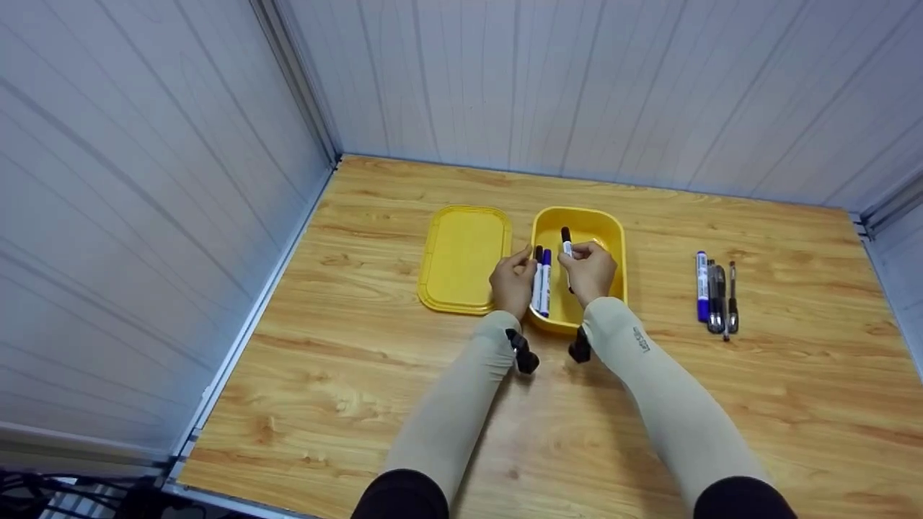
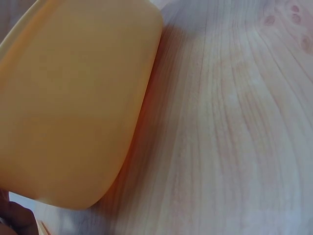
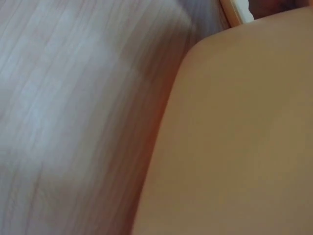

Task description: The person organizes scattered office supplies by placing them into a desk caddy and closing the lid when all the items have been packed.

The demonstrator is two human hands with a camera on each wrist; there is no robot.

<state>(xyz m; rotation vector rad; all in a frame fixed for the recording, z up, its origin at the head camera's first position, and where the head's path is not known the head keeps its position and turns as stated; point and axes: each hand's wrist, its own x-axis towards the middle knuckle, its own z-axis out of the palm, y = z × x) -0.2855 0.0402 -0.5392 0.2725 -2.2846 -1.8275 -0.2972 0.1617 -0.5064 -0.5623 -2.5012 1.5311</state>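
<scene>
A yellow plastic box [image 1: 554, 215] stands open on the table. Over its inside, my right hand [image 1: 593, 272] pinches a white marker [image 1: 567, 248] with a black cap between thumb and fingers, cap end pointing away from me. Along the box's left side lie two more white markers, a black-capped marker [image 1: 536, 288] and a purple-capped marker [image 1: 545, 290]. My left hand [image 1: 512, 282] has its fingers bent at the left rim, fingertips right by the black-capped marker; I cannot tell whether they grip the rim. Both wrist views mostly show the box's outer wall [image 2: 73, 98].
Left of the box lies its flat yellow lid [image 1: 467, 259], close by my left hand. Farther right on the table are a blue-and-white marker [image 1: 702, 287] and several black pens [image 1: 720, 299] side by side. Pale panel walls [image 1: 469, 86] border the wooden table.
</scene>
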